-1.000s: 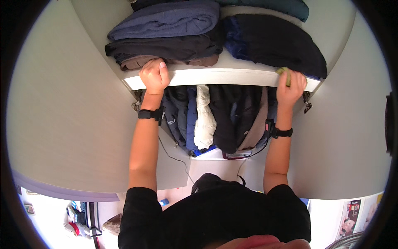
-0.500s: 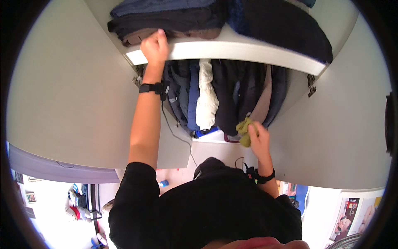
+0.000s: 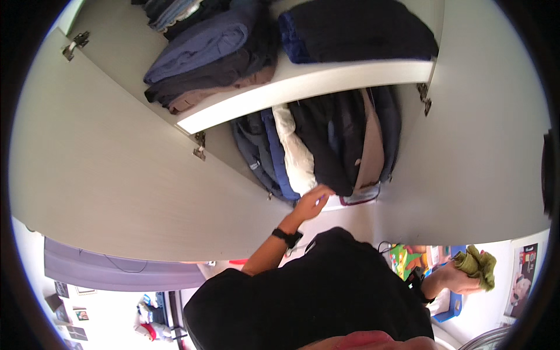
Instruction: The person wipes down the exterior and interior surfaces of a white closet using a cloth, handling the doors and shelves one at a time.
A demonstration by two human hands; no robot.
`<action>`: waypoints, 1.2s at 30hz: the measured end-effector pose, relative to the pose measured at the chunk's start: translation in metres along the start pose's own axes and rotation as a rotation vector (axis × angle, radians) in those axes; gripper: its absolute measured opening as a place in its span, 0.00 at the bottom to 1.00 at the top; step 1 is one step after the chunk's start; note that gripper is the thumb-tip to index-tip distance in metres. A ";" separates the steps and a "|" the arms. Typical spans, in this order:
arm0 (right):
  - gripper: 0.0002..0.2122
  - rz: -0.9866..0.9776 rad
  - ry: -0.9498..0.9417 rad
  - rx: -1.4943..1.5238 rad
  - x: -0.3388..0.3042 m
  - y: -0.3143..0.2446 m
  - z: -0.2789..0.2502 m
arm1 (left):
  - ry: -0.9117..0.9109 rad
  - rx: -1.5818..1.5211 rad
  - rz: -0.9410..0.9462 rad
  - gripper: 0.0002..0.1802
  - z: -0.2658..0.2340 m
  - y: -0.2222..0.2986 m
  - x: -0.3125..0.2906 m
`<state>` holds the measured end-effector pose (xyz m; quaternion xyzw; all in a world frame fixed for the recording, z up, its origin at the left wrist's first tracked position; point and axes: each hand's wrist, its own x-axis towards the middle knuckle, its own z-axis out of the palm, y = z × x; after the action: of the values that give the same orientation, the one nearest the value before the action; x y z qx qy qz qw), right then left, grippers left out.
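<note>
My right hand (image 3: 457, 280) is out at the right, beyond the wardrobe door's lower edge, its fingers closed round a crumpled olive-green cloth (image 3: 478, 266). In front of the lower ends of the hanging clothes is my left hand (image 3: 312, 204), loosely bent, with a gap between thumb and fingers and nothing visible in it. Close to it hang a cream-white garment (image 3: 296, 154) and a black one (image 3: 324, 149). Whether my left fingertips touch the black garment I cannot tell.
A white shelf (image 3: 303, 87) carries folded dark clothes (image 3: 204, 46) and a folded black-and-blue bundle (image 3: 361, 32). Wardrobe doors stand swung out at the left (image 3: 116, 169) and right (image 3: 472, 146). A blue bin (image 3: 451, 309) and a colourful mat (image 3: 408, 259) lie behind at the right.
My left hand has left the shelf edge and come down to the hanging clothes. My right hand has carried the green cloth away from the wardrobe, out to the right. The view has tilted.
</note>
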<state>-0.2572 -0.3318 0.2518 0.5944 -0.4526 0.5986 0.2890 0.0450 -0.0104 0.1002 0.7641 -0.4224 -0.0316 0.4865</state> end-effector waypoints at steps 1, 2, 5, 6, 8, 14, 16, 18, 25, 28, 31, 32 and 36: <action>0.21 0.160 -0.094 0.168 -0.019 0.009 0.025 | -0.010 0.011 -0.130 0.09 -0.001 -0.015 -0.022; 0.19 0.540 -0.254 0.496 -0.035 0.014 0.043 | 0.003 -0.059 -0.170 0.09 0.002 -0.025 -0.032; 0.16 1.160 -0.553 0.926 -0.059 -0.003 0.069 | 0.162 -0.185 -0.298 0.10 0.007 -0.056 -0.060; 0.16 1.181 -0.673 0.982 -0.065 -0.008 0.070 | 0.144 -0.123 -0.337 0.11 0.003 -0.060 -0.063; 0.17 1.202 -0.869 1.068 -0.075 -0.020 0.073 | 0.119 -0.084 -0.282 0.11 -0.003 -0.053 -0.051; 0.18 1.017 -1.070 1.052 -0.084 -0.054 0.051 | 0.092 -0.254 -0.243 0.13 -0.012 -0.021 -0.039; 0.18 0.877 -1.100 1.018 -0.090 -0.074 0.032 | 0.075 -0.371 -0.232 0.14 -0.009 -0.006 -0.034; 0.19 0.696 -1.132 1.002 -0.099 -0.098 0.014 | 0.008 -0.521 -0.170 0.16 -0.004 0.015 -0.021; 0.22 -0.093 -0.712 1.662 -0.101 -0.178 0.021 | -0.243 -0.810 0.075 0.39 0.006 0.097 0.023; 0.28 -0.388 -0.513 1.719 -0.065 -0.236 0.042 | -0.100 -0.640 0.050 0.36 0.016 0.078 0.017; 0.30 -0.679 -0.289 1.656 -0.028 -0.285 0.077 | 0.120 -0.491 -0.314 0.27 0.011 0.087 0.019; 0.31 -0.731 -0.231 1.625 -0.010 -0.299 0.084 | 0.113 -0.493 -0.309 0.27 0.017 0.072 0.021; 0.32 -0.764 -0.121 1.524 0.083 -0.342 0.103 | 0.429 -0.452 -0.094 0.23 0.030 0.039 0.040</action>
<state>0.0808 -0.2939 0.3888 0.7692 0.2905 0.5683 -0.0321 0.0328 -0.0657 0.1286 0.6443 -0.2566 0.0148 0.7203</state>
